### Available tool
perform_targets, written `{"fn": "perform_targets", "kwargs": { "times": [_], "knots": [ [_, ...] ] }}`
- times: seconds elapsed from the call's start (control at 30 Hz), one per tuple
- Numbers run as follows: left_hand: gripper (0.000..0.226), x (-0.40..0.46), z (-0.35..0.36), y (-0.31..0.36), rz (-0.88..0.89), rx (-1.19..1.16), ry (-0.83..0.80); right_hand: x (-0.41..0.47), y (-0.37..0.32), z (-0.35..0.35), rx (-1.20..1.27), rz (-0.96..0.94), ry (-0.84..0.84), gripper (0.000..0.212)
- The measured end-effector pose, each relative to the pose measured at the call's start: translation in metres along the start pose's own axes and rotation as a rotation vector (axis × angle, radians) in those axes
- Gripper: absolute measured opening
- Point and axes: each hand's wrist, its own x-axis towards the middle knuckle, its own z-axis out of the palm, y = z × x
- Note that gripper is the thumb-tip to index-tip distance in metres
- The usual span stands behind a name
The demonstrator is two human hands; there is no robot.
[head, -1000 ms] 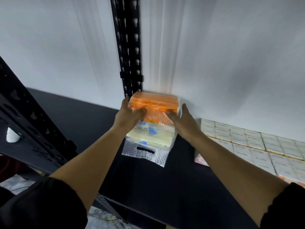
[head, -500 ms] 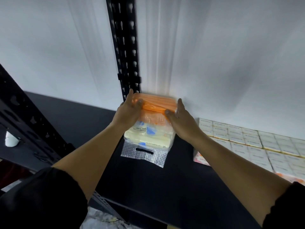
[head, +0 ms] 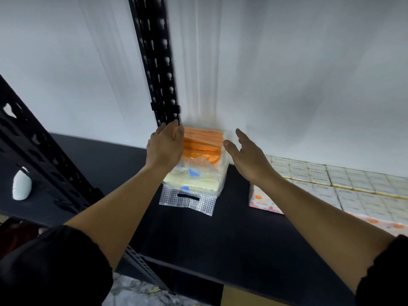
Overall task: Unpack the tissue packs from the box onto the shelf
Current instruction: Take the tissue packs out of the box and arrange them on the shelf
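Note:
An orange tissue pack [head: 204, 146] lies on top of a pale yellow tissue pack [head: 198, 184] with a clear plastic carry handle, both on the black shelf [head: 198, 235] against the white wall. My left hand [head: 164, 149] has straight fingers resting along the left side of the orange pack. To the right of the stack, my right hand [head: 247, 155] hovers open, a small gap away from it. The box is mostly out of sight; only a brown corner [head: 242, 298] shows below the shelf edge.
A black perforated upright [head: 157, 62] stands just behind the stack. Several white tissue packs [head: 342, 184] lie in rows on the shelf at right, a pink-patterned pack [head: 262, 202] nearest. A slanted black shelf post [head: 44, 162] and a white object [head: 21, 184] are at left.
Both hands pushed the orange pack back to the wall onto the yellow pack, then let go. The right hand has drawn away to the right; the left stays at its side.

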Motion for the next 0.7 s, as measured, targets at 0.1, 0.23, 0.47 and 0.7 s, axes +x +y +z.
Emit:
{"fn": "perform_targets", "kwargs": {
  "times": [0.1, 0.23, 0.47, 0.7],
  "knots": [
    [0.045, -0.012, 0.005, 0.014, 0.096, 0.091, 0.037, -0.013, 0.003, -0.01, 0.007, 0.0, 0.016, 0.068],
    [0.046, -0.034, 0.015, 0.027, 0.184, 0.081, 0.016, -0.037, 0.013, -0.024, 0.028, 0.025, 0.016, 0.067],
    [0.045, -0.086, 0.026, 0.064, 0.269, -0.002, -0.046, -0.089, 0.03, -0.054, 0.03, 0.045, 0.028, 0.065],
    [0.036, -0.186, 0.058, 0.104, 0.347, -0.025, -0.07, -0.168, 0.073, -0.09, 0.005, 0.058, 0.018, 0.062]
  ]
}}
